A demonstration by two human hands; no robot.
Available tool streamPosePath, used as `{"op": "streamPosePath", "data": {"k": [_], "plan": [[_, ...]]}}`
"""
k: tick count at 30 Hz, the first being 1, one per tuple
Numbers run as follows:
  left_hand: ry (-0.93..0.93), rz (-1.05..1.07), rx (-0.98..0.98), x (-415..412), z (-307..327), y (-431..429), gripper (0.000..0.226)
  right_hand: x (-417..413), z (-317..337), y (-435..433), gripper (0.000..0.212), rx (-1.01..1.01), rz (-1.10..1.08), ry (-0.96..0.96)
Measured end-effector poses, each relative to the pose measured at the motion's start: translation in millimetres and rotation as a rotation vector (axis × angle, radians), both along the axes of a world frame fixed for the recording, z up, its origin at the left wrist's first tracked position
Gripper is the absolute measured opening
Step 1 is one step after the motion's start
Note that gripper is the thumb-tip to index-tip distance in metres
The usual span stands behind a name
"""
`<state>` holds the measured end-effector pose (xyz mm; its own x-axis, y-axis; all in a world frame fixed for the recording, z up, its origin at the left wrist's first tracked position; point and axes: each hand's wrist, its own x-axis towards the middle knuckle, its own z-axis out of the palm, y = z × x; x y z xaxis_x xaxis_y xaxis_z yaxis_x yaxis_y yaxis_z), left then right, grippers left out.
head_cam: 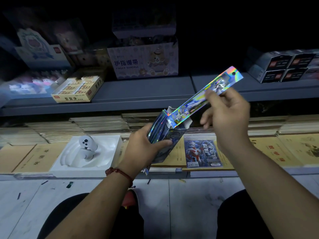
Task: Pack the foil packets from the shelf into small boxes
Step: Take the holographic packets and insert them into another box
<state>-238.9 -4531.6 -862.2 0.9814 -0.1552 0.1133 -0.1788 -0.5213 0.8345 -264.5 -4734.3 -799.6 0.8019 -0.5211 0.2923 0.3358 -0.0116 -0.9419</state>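
Head view, centre of field. The left hand (143, 147), a red cord bracelet (119, 173) at its wrist, grips a small box (173, 134); its fingers and thumb are curled round the body of the box, which tilts with its open top toward 1 o'clock. The right hand (227, 116), at 2 o'clock from the box, pinches a long holographic foil packet (193, 104) between thumb and forefinger near the packet's upper half, while its other fingers hang loosely apart. The packet slants from the upper right down into the mouth of the box, with its lower end between the raised flaps.

At 12 o'clock, a grey shelf (138, 94) carries a carton printed "FINGER BANDAGE" (143, 62), and at 10 o'clock an open yellow box of erasers (77, 90). At 9 o'clock from the left hand, a white tray (110, 152) holds a white controller (86, 145). Just beside the box at 3 o'clock, a flat card pack (202, 152) lies on stacked notebooks (39, 157).
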Motion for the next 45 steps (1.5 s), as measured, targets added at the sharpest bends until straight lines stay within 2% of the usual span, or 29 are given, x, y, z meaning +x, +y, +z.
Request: {"op": "streamPosePath", "data": {"k": [4, 8, 11, 21, 27, 29, 31, 33, 41, 45], "plan": [[0.017, -0.021, -0.08, 0, 4, 1, 0.029, 1, 6, -8, 0.013, 0.099, -0.06, -0.022], [0.018, -0.047, -0.14, -2, 8, 0, 0.031, -2, 5, -5, 0.012, 0.023, -0.046, -0.06], [0.015, -0.06, -0.155, -3, 7, 0, 0.03, -3, 2, 1, 0.019, -0.061, -0.024, -0.068], [0.001, -0.092, -0.153, -4, 8, 0, 0.031, -4, -8, 12, 0.02, -0.449, -0.002, -0.05], [-0.008, -0.101, -0.15, -5, 10, 0, 0.032, -4, -16, 17, 0.028, -0.773, 0.115, 0.187], [-0.007, -0.094, -0.135, -4, 10, 0, 0.032, -5, -13, 18, 0.026, -0.727, 0.117, 0.148], [-0.002, -0.095, -0.127, -4, 10, 0, 0.032, -7, -8, 18, 0.015, -0.553, 0.095, 0.049], [-0.002, -0.097, -0.129, -4, 10, 0, 0.032, -7, -5, 16, 0.01, -0.485, 0.056, 0.002], [-0.002, -0.092, -0.069, -4, 7, -1, 0.033, -6, -15, 15, 0.011, -0.767, 0.08, 0.083], [-0.015, -0.103, -0.029, -5, 5, -1, 0.038, -8, -13, 17, 0.008, -0.863, 0.095, 0.2]]}}
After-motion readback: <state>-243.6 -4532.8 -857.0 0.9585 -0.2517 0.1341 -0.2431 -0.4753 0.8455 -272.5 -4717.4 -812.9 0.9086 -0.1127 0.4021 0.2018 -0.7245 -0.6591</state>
